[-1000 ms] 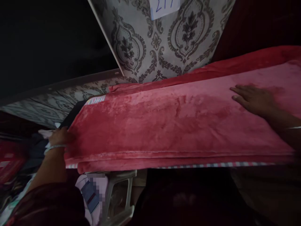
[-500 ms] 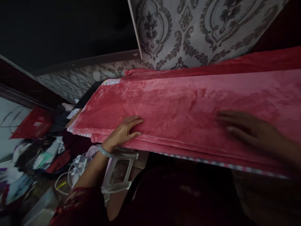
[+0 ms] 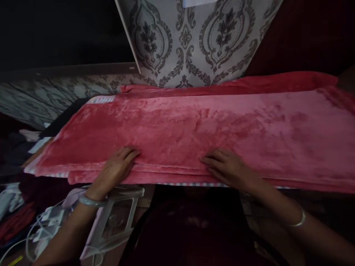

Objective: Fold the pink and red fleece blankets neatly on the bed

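Observation:
A plush pink-red blanket [image 3: 172,129] lies folded in layers as a long strip, with a checked trim along its front edge. My left hand [image 3: 118,166] rests over the front edge, left of the middle, its fingers drawn together on the upper layer. Farther right, my right hand [image 3: 229,168] has its fingers curled on the same layer, pointing left. Both hands are closed on the blanket near its front fold. The fingertips are partly sunk in the plush, so how much cloth they pinch is hidden.
Behind the blanket are a patterned wall [image 3: 184,48] and a large dark screen [image 3: 63,37] at upper left. Below the left forearm stands a pale plastic stool [image 3: 133,210]. White cables [image 3: 31,232] and piled clothes [image 3: 16,225] lie at lower left.
My right hand has moved left and inward, from hovering blurred over the blanket to its front part. My left hand's fingers have drawn together. The view has swung right.

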The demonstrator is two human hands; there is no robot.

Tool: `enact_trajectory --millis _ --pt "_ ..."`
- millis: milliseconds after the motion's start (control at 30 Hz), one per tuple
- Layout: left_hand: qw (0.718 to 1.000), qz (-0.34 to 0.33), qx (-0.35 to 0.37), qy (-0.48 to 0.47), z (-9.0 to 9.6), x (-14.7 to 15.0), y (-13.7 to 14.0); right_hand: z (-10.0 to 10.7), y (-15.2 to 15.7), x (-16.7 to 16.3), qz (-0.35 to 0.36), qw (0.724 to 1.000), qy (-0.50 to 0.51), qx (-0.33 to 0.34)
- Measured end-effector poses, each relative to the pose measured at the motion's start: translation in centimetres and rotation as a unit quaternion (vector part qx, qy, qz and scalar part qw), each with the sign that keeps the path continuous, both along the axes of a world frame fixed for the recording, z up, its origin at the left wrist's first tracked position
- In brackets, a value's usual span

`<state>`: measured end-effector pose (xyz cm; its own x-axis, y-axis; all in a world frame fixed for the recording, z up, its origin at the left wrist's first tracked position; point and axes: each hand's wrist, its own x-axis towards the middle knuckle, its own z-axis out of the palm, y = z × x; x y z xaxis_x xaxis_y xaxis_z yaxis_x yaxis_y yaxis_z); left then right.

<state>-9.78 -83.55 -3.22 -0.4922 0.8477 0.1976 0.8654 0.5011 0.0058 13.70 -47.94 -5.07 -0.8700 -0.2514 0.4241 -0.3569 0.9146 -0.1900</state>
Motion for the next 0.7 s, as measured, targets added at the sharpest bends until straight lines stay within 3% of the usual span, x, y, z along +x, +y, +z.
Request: enact_trajectory --millis 133,300,467,567,700 --pt "0.999 0.029 -0.018 0.038 -0.5 -0.6 -0.9 -0.8 -0.3 -0.1 -0.016 0.999 0.027 0.019" --pt "0.997 0.014 -0.021 0.070 -0.4 0.7 -1.7 -1.8 0.1 0.0 -0.026 0.996 0.083 0.001" --pt "0.998 -0.005 -0.025 0.053 -0.5 1.2 -2.2 -1.9 -0.1 0.1 -0.005 0.997 0.074 0.005" --pt "0.998 0.017 0.007 0.068 -0.3 0.6 -3.3 -1.3 -0.3 0.3 -0.010 0.997 0.077 0.005" --pt "0.991 0.016 0.101 0.086 -0.3 -1.2 -5.0 -0.2 -0.5 0.5 -0.036 0.998 0.058 0.016"
